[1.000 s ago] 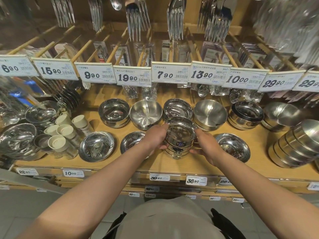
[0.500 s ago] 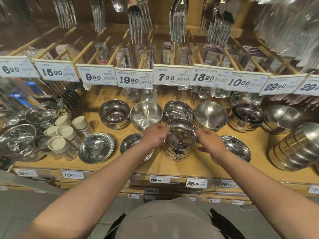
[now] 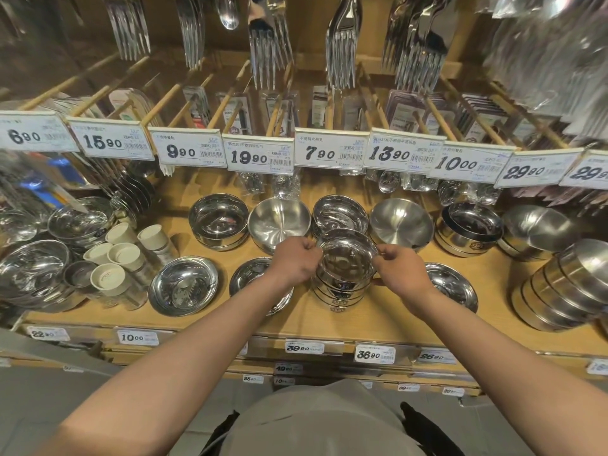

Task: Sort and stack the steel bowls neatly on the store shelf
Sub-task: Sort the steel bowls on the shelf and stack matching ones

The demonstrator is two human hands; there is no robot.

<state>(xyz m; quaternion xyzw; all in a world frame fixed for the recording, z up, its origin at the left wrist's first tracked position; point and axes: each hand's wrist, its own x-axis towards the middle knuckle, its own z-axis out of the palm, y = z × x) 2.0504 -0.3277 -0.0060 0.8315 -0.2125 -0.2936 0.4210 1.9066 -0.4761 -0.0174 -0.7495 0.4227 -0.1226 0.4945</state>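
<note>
Wooden store shelf (image 3: 378, 327) carries rows of steel ware under a line of price tags. At its middle front stands a stack of steel bowls (image 3: 342, 284), and both hands meet at the top bowl (image 3: 347, 255): the left hand (image 3: 294, 260) pinches its left rim with curled fingers, the right hand (image 3: 399, 271) pinches the right rim. Behind the stack sit 4 bowl piles in a row, the nearest a shiny bowl (image 3: 340, 214) almost touching it. A shallow dish (image 3: 255, 274) lies partly under the left wrist, another dish (image 3: 455, 286) just beside the right hand. White-capped jars (image 3: 126, 258) cluster at the left; a tilted row of bowls (image 3: 559, 291) leans at the right. Forks (image 3: 342, 44) hang overhead.

Compared with 1 second ago, the hands have moved up from the stack's sides to the top rim, fingers now tighter.

Tags read 6.90, 15.90, 9.90, 19.90, 7.90, 13.90, 10.00, 29.90; the shelf edge shows 39.90 and 36.90.
</note>
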